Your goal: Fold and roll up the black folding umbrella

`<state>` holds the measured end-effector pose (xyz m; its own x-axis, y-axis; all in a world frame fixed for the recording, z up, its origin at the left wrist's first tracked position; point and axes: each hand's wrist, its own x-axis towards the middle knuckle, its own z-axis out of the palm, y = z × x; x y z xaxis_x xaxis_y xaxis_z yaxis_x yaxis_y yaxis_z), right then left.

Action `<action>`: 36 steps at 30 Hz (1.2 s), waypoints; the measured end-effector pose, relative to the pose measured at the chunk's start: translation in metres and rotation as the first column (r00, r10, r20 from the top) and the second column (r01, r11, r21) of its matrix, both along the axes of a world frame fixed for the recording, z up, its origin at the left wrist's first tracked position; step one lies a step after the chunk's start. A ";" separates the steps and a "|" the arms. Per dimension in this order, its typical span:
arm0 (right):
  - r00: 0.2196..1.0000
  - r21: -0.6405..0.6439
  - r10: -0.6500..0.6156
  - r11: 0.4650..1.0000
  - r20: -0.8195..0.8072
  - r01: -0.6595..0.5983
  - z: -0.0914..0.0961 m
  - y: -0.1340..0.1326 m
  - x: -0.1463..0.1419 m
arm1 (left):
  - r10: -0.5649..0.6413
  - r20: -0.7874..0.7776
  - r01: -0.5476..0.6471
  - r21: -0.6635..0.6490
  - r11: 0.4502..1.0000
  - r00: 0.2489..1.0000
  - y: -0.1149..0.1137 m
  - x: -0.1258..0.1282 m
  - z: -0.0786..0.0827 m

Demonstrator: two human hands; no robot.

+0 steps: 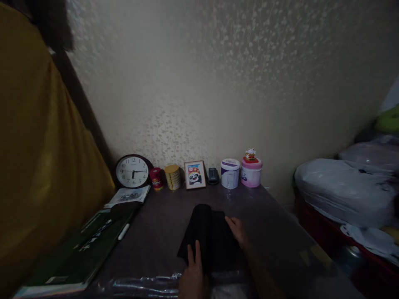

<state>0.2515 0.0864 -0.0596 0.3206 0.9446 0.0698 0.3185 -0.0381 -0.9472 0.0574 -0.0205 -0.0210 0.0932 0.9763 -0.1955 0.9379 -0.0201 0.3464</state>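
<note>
A black cloth (pixel 202 232) lies at the near middle of the table, with a raised, rolled-looking fold along its centre and a flatter part to the right. My left hand (pixel 193 268) rests on its near left side, two fingers stretched out and apart on the fabric. At the far right corner, my right hand (pixel 237 230) has its fingers and thumb closed on the cloth's edge. The dim light hides how many layers the cloth has.
Along the wall stand a clock (pixel 133 171), a red tin (pixel 156 179), a yellow can (pixel 172 177), a panda picture frame (pixel 195 175) and two lidded tubs (pixel 230 174). Green books (pixel 84 245) and a white marker (pixel 124 231) lie left; plastic-wrapped bundles (pixel 343 191) sit right.
</note>
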 end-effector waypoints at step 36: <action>0.854 -0.209 0.352 0.934 0.382 -0.291 0.040 0.047 -0.122 | 0.124 0.191 -0.102 -0.119 0.988 0.974 0.003 -0.024 -0.007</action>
<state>0.1293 0.1338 -0.0194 -0.0307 0.9995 -0.0123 0.6911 0.0124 -0.7226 0.0331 -0.0177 -0.0281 0.0309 0.9569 -0.2888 0.8447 0.1295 0.5194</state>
